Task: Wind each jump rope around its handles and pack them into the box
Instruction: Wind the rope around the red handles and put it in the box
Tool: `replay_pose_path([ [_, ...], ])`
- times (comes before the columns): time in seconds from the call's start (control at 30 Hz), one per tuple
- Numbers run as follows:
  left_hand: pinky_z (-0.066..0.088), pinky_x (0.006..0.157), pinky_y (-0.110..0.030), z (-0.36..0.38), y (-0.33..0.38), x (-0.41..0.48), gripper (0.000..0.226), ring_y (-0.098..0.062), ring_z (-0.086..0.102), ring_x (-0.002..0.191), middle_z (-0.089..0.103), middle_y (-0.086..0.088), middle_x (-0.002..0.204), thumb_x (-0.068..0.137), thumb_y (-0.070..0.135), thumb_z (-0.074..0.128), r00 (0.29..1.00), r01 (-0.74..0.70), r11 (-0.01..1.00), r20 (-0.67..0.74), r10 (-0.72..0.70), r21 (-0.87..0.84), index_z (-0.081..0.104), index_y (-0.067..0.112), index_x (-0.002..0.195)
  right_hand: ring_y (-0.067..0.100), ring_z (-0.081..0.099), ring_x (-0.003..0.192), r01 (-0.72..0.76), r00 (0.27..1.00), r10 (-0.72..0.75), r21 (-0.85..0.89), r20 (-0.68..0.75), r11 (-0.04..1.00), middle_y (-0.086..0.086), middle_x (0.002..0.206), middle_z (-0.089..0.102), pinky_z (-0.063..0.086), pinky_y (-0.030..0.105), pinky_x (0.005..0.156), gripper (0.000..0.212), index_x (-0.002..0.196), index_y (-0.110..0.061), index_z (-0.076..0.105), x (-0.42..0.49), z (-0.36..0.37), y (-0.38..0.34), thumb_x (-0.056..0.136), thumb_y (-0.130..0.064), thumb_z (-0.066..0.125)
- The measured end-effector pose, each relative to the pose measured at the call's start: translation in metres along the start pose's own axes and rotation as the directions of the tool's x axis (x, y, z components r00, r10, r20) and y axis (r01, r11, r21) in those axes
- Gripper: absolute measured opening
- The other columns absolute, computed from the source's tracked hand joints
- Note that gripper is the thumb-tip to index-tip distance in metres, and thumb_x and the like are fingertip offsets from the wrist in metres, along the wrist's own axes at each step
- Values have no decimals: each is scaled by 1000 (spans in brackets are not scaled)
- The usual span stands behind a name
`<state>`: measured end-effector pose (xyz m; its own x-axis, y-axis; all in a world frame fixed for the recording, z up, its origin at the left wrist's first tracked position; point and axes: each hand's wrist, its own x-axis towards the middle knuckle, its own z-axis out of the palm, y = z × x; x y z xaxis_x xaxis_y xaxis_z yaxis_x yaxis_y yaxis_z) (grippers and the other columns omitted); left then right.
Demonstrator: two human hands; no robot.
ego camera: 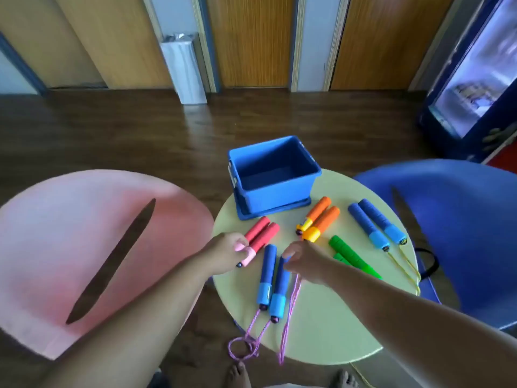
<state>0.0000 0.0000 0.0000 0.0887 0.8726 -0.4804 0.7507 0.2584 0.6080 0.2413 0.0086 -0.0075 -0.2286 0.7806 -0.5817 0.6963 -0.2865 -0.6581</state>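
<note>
A pink chair (70, 233) stood left and a blue chair (461, 219) right of the round table (321, 326). The open blue box (279, 197) sat at the table's far edge. Nearer lay five pairs of handles: red (263, 231), orange (321, 217), green (349, 256) and two blue. The left hand (226, 253) curled its fingers on the red pair's pink caps. The right hand (305, 261) pinched the pink rope (291, 317) beside the near blue handles (267, 275).
</note>
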Motion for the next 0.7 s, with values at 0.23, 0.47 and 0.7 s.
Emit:
replay_pose_path([
  [0.23, 51, 64, -19, 18, -28, 47, 37, -16, 67, 88, 67, -4, 114, 80, 44, 77, 992, -68, 998, -103, 66, -9, 70, 29, 113, 33, 74, 78, -10, 953, 52, 143, -297, 990, 1, 89, 67, 63, 47, 72, 24, 113, -28, 70, 65, 14, -42, 92, -18, 66],
  [0.47, 52, 97, -40, 44, -56, 56, 64, -22, 48, 113, 46, 3, 129, 72, 41, 86, 992, -62, 988, -97, 76, 142, 58, 38, 130, 18, 54, 57, -58, 973, 49, -35, -226, 998, 12, 116, 60, 34, 17, 33, 36, 133, -36, 59, 113, 16, -48, 100, -22, 56],
  [0.7, 53, 88, -40, 42, -67, 61, 57, -25, 50, 98, 45, 5, 126, 72, 26, 73, 978, -96, 981, -169, 125, 169, 53, 38, 124, 21, 62, 74, -48, 980, 33, -73, -194, 996, 8, 119, 54, 43, 25, 47, 50, 139, -45, 52, 133, 26, -46, 98, -18, 57],
])
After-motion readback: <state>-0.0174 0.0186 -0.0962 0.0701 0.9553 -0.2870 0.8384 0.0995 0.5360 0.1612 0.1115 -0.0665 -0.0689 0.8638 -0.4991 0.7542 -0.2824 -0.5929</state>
